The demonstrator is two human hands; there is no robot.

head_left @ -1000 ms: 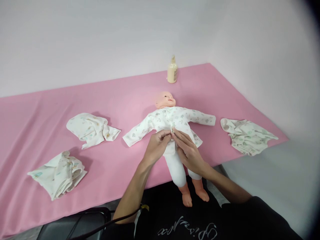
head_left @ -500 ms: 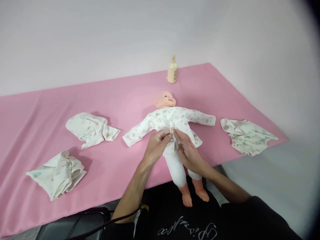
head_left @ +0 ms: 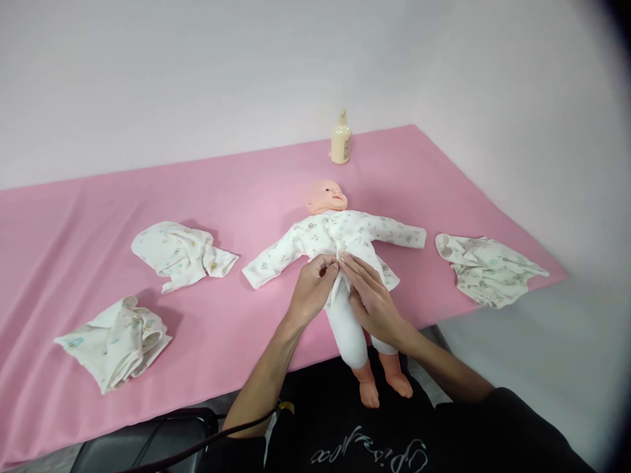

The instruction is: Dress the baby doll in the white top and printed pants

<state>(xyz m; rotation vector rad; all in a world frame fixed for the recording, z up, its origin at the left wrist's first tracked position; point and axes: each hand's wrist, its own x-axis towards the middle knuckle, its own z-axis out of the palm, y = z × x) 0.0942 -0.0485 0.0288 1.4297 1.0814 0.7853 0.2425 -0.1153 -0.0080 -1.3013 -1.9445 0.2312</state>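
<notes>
A baby doll [head_left: 328, 197] lies on its back, arms spread, its bare feet past the front edge of the table. It wears a white printed top [head_left: 318, 238] with long sleeves and plain white trousers [head_left: 347, 332]. At the top's front, near the lower hem, my left hand [head_left: 314, 286] pinches the cloth between thumb and fingers. Close against it, my right hand [head_left: 372, 299] grips the same front opening with its fingertips, fingers pressed together. The small bit of cloth or fastener between the fingertips is mostly hidden.
Pink cloth [head_left: 217, 190] covers the table. Crumpled printed garments lie around: one upper left [head_left: 180, 256], one lower left [head_left: 116, 345], one at the right edge [head_left: 490, 269]. A pump bottle [head_left: 340, 141] stands behind the doll. A black chair [head_left: 148, 443] is at lower left.
Both hands stay at the top's front with small finger movements. The left hand has shifted slightly right, and the lower hem between the hands is more gathered. The doll has not moved.
</notes>
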